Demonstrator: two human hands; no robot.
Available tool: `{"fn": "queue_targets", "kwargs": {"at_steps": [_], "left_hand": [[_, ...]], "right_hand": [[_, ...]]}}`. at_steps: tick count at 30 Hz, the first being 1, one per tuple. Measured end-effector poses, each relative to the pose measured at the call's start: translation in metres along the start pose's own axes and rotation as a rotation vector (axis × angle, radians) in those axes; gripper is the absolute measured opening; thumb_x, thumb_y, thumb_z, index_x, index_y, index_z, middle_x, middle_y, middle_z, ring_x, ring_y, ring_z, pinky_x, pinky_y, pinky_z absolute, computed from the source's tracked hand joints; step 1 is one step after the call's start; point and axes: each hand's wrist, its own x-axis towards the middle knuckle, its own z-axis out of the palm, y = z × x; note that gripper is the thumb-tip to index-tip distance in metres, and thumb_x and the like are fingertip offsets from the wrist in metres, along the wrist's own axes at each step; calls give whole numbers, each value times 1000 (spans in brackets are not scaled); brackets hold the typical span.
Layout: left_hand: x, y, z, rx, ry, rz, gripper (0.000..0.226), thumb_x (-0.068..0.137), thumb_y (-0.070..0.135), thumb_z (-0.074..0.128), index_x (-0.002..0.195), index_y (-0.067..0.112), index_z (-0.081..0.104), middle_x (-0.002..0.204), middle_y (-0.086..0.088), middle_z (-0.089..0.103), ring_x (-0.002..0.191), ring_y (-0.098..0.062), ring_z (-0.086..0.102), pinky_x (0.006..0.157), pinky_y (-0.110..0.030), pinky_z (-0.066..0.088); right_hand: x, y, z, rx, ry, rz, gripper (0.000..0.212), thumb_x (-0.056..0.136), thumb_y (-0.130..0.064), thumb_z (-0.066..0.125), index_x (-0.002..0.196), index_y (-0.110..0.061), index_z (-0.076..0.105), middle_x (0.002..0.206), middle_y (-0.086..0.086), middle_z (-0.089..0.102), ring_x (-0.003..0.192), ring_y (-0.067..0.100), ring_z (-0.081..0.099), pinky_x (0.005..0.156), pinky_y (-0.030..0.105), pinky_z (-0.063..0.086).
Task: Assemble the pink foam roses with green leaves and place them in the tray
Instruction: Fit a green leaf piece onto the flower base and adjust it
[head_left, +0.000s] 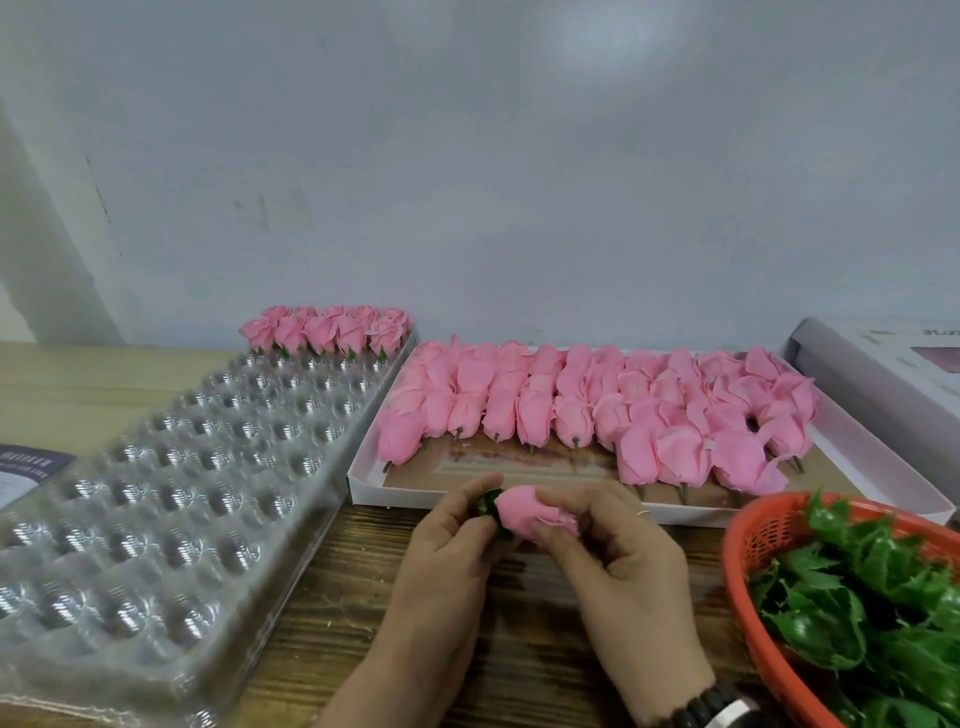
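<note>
The left hand (447, 545) and the right hand (618, 561) hold one soft pink foam rose (530, 512) between them, just above the table (332, 623). The left fingers pinch the crinkly green leaf (488, 503) at the rose's bottom end. The right fingers curl around the petal end and squeeze it lightly.

A clear plastic tray (171, 493) lies on the left. It is shiny and full of round cups. Finished roses (327, 330) with leaves stand in its far rows.

A flat white box (363, 480) holds rows of smooth pink rose heads (597, 410) lying on their sides, with little stems poking out. An orange basket (748, 587) with holes in its wall holds a pile of jagged green leaves (857, 582).

The table is brown wood with dark lines. The wall (519, 156) behind is plain and pale.
</note>
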Motion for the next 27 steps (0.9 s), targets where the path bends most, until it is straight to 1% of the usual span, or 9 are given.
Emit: {"fn": "queue_targets", "kwargs": {"at_steps": [3, 5, 8, 11, 15, 17, 21, 23, 27], "left_hand": [[-2, -1, -1, 17, 14, 13, 31, 87, -15, 40, 98, 3, 63, 80, -6, 72, 73, -11, 67, 66, -18, 55], [-3, 0, -1, 57, 16, 28, 31, 88, -13, 43, 99, 6, 65, 87, -8, 72, 79, -14, 67, 70, -21, 56], [-4, 2, -1, 203, 26, 91, 33, 88, -12, 46, 101, 10, 67, 98, -14, 71, 89, -20, 64, 86, -32, 51], [-6, 5, -1, 337, 35, 158, 34, 88, -10, 49, 99, 16, 68, 97, -8, 73, 93, -16, 66, 90, -32, 50], [-9, 5, 1, 492, 4, 224, 39, 86, -8, 52, 93, 27, 67, 91, 5, 74, 92, -5, 65, 90, -27, 49], [-11, 5, 2, 491, -3, 230, 40, 86, -10, 52, 92, 27, 68, 89, 8, 74, 88, -3, 66, 89, -28, 51], [-11, 3, 1, 462, -6, 239, 37, 86, -10, 51, 92, 21, 69, 89, 3, 74, 88, -9, 67, 91, -38, 51], [-11, 1, 1, 468, -4, 243, 36, 88, -8, 51, 97, 22, 67, 92, 1, 74, 91, -12, 67, 92, -42, 50], [-13, 1, 1, 461, -20, 232, 44, 90, -8, 46, 108, 30, 58, 98, 10, 72, 96, -9, 66, 95, -37, 49]], "right_hand": [[0, 5, -1, -1, 0, 18, 29, 72, 7, 72, 78, -21, 72, 83, -6, 66, 81, 10, 64, 70, 16, 49], [0, 5, -2, -46, -1, -10, 34, 71, 7, 73, 76, -27, 71, 84, -11, 65, 82, 5, 63, 72, 12, 46], [1, 4, -2, -124, 17, -71, 48, 69, 9, 74, 74, -38, 66, 81, -15, 63, 79, -3, 60, 68, 5, 42], [2, 3, -2, -194, 19, -126, 52, 70, 9, 74, 76, -41, 63, 80, -15, 62, 79, -4, 59, 67, 4, 41], [0, 1, -5, -262, 33, -227, 34, 71, 7, 73, 81, -25, 70, 85, -13, 62, 83, -6, 58, 71, 2, 41], [-1, 0, -5, -279, 45, -253, 23, 71, -1, 68, 84, -19, 71, 86, -13, 61, 84, -8, 57, 73, 0, 39], [-1, 1, -6, -274, 20, -233, 24, 72, 5, 71, 85, -15, 72, 86, -13, 61, 85, -8, 56, 73, 0, 40], [-1, 1, -6, -291, 18, -248, 19, 73, -1, 70, 85, -16, 72, 86, -14, 61, 84, -9, 56, 72, -1, 39], [-1, -1, -5, -282, 19, -245, 14, 72, -10, 66, 83, -16, 72, 85, -14, 60, 83, -10, 56, 70, -2, 39]]}}
